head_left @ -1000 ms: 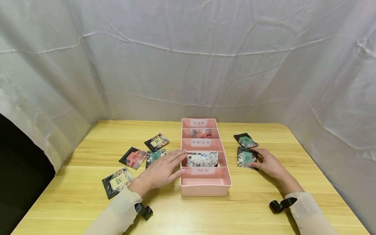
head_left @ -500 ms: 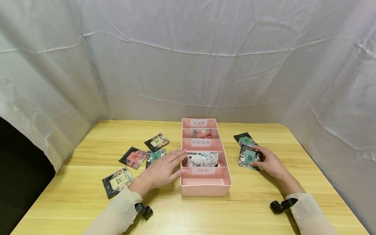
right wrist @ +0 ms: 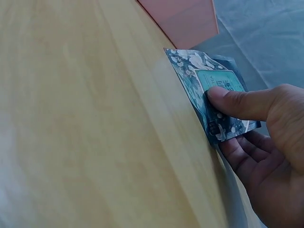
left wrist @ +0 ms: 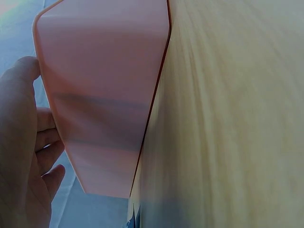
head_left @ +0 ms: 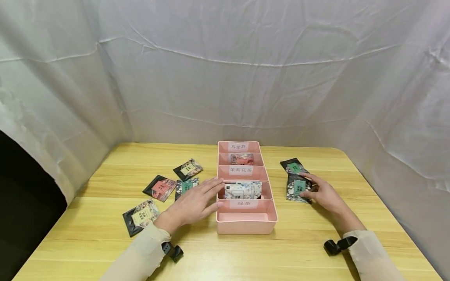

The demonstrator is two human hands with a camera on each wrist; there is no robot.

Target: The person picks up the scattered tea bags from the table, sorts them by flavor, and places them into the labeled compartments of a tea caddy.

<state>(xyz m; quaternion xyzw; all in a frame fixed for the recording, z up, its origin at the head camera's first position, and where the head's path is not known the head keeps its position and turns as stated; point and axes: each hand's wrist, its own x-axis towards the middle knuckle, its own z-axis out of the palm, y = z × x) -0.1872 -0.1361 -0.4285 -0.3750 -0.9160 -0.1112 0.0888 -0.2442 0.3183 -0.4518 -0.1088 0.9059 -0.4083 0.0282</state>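
Note:
My right hand [head_left: 325, 197] pinches a black floral tea sachet [head_left: 294, 189] with a green label, right of the box. In the right wrist view, the thumb [right wrist: 237, 102] presses on the label and the fingers curl beneath, and the sachet [right wrist: 185, 66] is tilted up from the table. My left hand [head_left: 195, 201] rests along the left rim of a pink divided box [head_left: 246, 228], fingers extended. Labelled dividers part the box. A white floral sachet [head_left: 242, 190] stands in one middle compartment, a red one [head_left: 241, 159] farther back. The nearest compartment shows a bare floor.
Another green-labelled sachet [head_left: 294, 167] lies just behind the held one. Left of the box lie a red-labelled sachet [head_left: 160, 188], two yellow-labelled ones [head_left: 140, 216] and a green-labelled one [head_left: 186, 187] partly behind my left hand. A pale curtain [head_left: 239, 78] closes off the table's back.
The green-labelled sachet has shifted slightly right, and my right thumb has moved onto its face as the hand took hold. My left hand and the box have stayed in place.

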